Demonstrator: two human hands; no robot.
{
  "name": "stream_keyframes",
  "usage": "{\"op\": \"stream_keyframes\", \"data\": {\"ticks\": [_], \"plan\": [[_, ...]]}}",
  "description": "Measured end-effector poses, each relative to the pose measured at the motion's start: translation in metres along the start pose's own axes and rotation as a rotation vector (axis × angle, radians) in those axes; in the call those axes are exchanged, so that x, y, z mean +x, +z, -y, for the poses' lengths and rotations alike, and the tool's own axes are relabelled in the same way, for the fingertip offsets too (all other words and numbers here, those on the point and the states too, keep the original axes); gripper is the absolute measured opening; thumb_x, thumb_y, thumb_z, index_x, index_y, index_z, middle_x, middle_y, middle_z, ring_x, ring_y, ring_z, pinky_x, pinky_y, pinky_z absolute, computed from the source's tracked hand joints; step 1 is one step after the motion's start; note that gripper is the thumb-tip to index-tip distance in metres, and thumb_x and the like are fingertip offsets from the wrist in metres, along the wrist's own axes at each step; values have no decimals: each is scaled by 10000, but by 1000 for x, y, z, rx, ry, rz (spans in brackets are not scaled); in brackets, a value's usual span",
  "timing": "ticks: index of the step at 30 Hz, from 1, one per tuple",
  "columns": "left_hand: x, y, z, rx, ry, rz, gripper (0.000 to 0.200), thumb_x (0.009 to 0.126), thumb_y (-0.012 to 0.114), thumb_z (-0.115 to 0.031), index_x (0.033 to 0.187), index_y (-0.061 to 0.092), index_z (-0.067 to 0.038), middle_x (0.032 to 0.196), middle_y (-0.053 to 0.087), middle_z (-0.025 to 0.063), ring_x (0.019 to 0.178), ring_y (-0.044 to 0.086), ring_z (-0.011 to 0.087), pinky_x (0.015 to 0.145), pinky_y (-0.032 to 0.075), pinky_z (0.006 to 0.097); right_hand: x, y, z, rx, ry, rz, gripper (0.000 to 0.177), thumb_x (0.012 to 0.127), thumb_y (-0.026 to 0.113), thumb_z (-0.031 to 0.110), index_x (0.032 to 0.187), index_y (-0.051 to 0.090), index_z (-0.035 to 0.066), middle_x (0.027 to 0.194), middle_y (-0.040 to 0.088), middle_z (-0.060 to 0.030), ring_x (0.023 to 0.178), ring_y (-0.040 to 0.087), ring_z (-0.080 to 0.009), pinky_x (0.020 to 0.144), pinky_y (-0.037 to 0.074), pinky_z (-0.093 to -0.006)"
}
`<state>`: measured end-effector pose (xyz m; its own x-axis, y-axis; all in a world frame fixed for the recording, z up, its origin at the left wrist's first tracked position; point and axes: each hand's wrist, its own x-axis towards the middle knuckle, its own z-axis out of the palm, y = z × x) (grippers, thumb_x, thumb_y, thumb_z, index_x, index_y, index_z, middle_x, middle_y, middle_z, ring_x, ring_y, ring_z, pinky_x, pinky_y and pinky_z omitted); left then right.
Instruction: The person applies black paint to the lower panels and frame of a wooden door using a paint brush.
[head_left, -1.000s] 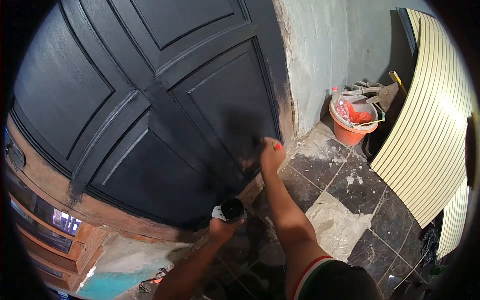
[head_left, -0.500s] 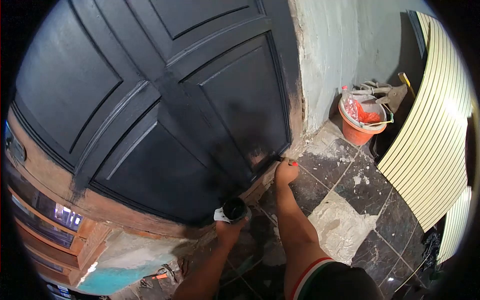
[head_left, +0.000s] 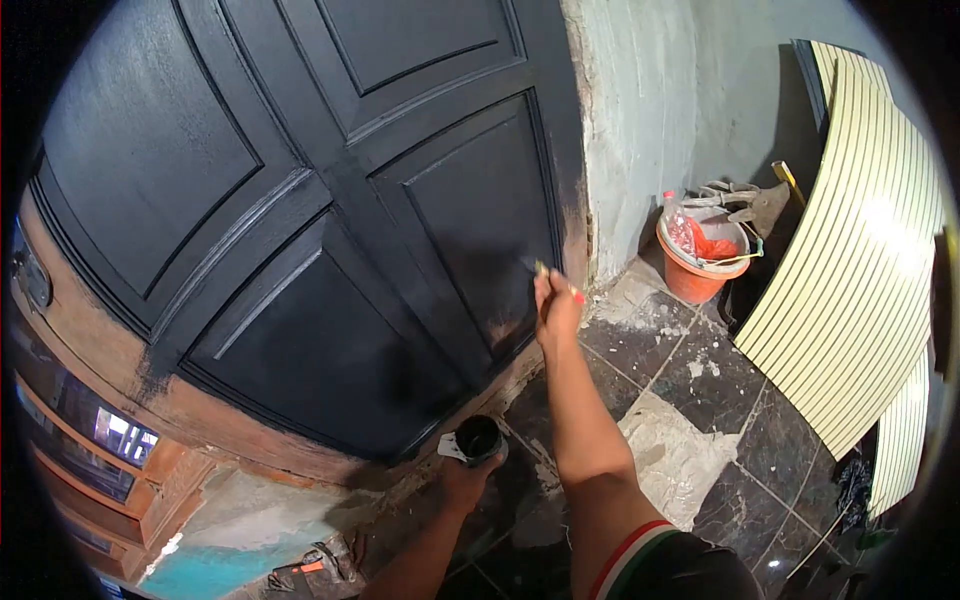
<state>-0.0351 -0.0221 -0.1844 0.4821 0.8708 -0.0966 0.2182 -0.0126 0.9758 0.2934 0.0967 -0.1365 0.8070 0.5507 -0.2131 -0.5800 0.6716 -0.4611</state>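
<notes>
My left hand [head_left: 474,480] is wrapped round a small paint can [head_left: 480,436], tilted so its dark opening and black inside show; a pale label sits on its left side. My right hand [head_left: 558,310] grips a paintbrush [head_left: 541,268], its red handle end sticking out on the right. The bristle end is close to the right edge of the door's lower right panel. Black paint covers most of the wooden door [head_left: 290,330]. Near the bottom of that panel a brownish patch [head_left: 500,328] shows through.
An orange bucket [head_left: 692,278] holding a plastic bottle and red plastic stands by the grey wall [head_left: 640,120]. Striped panels [head_left: 850,250] lean at the right. Dark floor tiles [head_left: 640,340] carry plaster crumbs and a pale slab [head_left: 670,450]. Tools [head_left: 318,570] lie at lower left.
My right hand has moved up from the door's bottom right corner with the brush, along the panel's right edge. My left hand and the can have shifted slightly right and down in view.
</notes>
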Motion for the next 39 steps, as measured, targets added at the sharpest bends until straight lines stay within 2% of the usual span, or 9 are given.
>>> {"op": "stream_keyframes", "data": {"ticks": [3,6,10,16,21,25,32,34,39], "plan": [[-6,12,-13,9,-35,-102,637,816,917,-163,1354,598,-44,1332,662,96,1223,640,264,1065,488,432,50,-127,-62,-935,-148,-630,307,908,686,243,981,776,-40,968,773,-237,897,752,-380,827,585,-466],[-8,16,-16,43,-94,-96,645,824,913,-164,1363,585,-33,1351,646,107,1243,626,267,1070,484,431,5,-87,-11,-1081,-244,-702,350,840,675,290,883,778,-41,920,758,-272,918,746,-441,838,559,-516],[-4,13,-6,-13,-43,-12,660,826,911,-169,1376,574,-28,1366,632,118,1257,616,275,1075,483,439,29,43,26,-969,-794,-317,301,875,696,239,833,728,-57,773,717,-257,738,712,-385,714,536,-473],[1,9,21,7,-66,-55,636,819,917,-180,1351,601,-35,1332,658,109,1241,634,279,1069,489,441,-37,196,144,99,-274,235,186,985,699,110,1029,722,-70,941,748,-106,821,722,-145,709,584,-260],[-4,18,-2,-33,-120,-24,607,805,929,-192,1311,629,-43,1313,675,102,1221,644,276,1057,498,435,22,71,73,-310,-400,112,126,975,710,107,930,723,-10,870,722,-67,724,689,-150,612,539,-303],[0,27,3,-50,-32,-48,572,787,938,-175,1269,655,-52,1290,691,92,1190,659,261,1036,513,425,30,-57,25,-1355,-473,-328,291,856,732,253,778,704,-25,791,706,-272,757,691,-480,718,528,-527],[6,31,-6,-93,3,64,661,760,949,-163,1319,616,-48,1324,652,93,1233,623,255,1079,483,418,-10,133,86,-901,-731,21,291,906,732,227,905,736,-63,874,743,-270,794,740,-394,767,589,-455],[4,35,-17,-94,23,39,648,760,944,-162,1311,623,-49,1314,657,92,1227,627,254,1076,486,420,-56,179,111,-192,-516,171,210,950,717,113,999,725,-91,954,756,-206,784,749,-270,752,626,-342],[6,41,-10,-131,40,27,553,763,926,-154,1246,670,-70,1239,703,69,1165,672,238,1034,523,426,-64,159,92,-56,-266,195,151,959,707,37,1035,726,-93,986,743,-146,830,740,-200,771,622,-262]]}}
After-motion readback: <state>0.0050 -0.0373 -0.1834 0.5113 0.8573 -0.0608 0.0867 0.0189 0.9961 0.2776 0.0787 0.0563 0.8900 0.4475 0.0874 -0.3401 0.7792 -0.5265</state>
